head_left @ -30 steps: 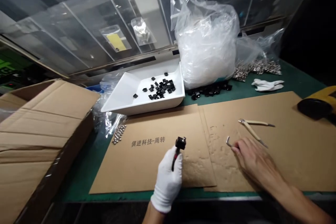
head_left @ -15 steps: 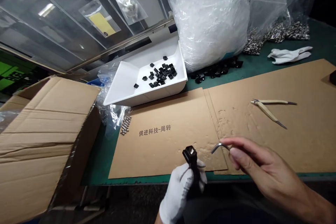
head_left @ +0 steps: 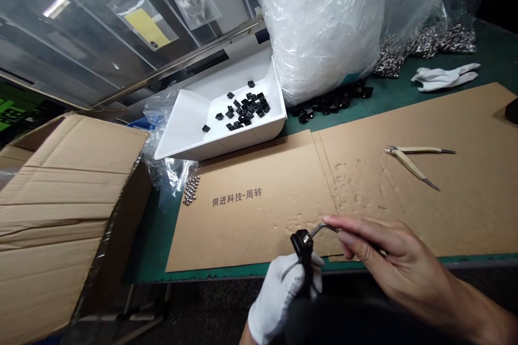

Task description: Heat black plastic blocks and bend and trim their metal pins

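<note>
In a white glove, my left hand (head_left: 275, 294) is closed round a black part (head_left: 302, 245) with a blocky head and a darker lower portion running down through the fingers. A small shiny metal piece shows in that head. My bare right hand (head_left: 388, 259) pinches a bent hex key (head_left: 319, 228) between thumb and fingers. The key's short end meets the head at the metal piece; whether it sits inside a socket cannot be made out. Much of the black part is hidden by the glove.
A white bin (head_left: 218, 143) holds several small black blocks. Small metal pieces (head_left: 191, 190) lie in rows on the cardboard sheet (head_left: 243, 237). Pliers (head_left: 413, 161) rest on the right sheet. Behind are a plastic bag (head_left: 324, 27), loose black parts (head_left: 327, 105) and a white glove (head_left: 445, 76). A carton (head_left: 60, 188) stands left.
My right hand has moved left, bringing the hex key from apart to touching the black part's head. My left hand and the part have shifted slightly right and down.
</note>
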Motion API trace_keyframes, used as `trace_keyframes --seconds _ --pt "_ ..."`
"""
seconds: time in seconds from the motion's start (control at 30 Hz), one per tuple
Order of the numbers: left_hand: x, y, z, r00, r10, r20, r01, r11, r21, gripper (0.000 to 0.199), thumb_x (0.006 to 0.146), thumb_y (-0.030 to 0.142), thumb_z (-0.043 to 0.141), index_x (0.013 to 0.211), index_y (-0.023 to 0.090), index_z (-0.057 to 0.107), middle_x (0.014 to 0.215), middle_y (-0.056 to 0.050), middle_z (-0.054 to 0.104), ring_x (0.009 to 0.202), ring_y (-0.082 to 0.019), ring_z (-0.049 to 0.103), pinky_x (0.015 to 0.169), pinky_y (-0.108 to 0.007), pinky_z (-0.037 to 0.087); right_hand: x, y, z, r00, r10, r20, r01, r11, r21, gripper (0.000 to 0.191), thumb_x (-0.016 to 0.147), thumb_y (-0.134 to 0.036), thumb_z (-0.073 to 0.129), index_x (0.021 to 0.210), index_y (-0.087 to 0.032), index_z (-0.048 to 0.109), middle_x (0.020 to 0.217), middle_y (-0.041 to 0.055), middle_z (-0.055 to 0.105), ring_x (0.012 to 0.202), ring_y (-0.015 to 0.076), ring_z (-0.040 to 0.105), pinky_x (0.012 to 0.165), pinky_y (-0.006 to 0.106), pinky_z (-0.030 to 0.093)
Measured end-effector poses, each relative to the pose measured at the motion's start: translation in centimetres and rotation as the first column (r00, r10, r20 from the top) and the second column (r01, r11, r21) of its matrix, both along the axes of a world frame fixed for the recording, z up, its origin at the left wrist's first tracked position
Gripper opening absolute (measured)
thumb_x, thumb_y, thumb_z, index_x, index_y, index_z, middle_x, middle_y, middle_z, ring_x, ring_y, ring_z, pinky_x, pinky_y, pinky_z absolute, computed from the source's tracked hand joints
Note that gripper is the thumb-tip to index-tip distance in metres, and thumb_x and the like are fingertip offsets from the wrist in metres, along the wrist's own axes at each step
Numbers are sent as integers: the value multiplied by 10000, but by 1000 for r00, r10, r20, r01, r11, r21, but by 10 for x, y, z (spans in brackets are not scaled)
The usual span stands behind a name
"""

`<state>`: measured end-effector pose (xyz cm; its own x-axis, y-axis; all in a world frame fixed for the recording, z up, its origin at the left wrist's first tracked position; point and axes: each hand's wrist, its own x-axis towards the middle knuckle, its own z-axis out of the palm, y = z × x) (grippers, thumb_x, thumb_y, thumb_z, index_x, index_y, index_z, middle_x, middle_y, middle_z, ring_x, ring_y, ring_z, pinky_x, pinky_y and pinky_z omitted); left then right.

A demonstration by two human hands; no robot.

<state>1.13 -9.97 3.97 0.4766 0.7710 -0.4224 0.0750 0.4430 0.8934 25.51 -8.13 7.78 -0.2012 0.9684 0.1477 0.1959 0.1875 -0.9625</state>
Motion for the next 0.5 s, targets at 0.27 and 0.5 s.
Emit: trace_keyframes --seconds 0.27,0.5 --pt "-3 0 -6 999 -49 10 49 999 -14 563 961 606 504 1086 87 684 740 -83 641 646 -164 564 644 -296 447 7 3 2 999 30 30 -29 999 -20 370 1010 -221 568 1350 -340 648 907 -2 737 754 130 671 711 249 562" --pt "-1 1 -3 997 -75 18 75 997 -32 591 940 642 514 1059 86 676 741 -81 637 648 -167 564 643 -301 445 6 1 0 998 47 37 -44 996 -72 311 1019 -254 565 1287 -346 692 1062 -16 772 886 127 713 802 237 573"
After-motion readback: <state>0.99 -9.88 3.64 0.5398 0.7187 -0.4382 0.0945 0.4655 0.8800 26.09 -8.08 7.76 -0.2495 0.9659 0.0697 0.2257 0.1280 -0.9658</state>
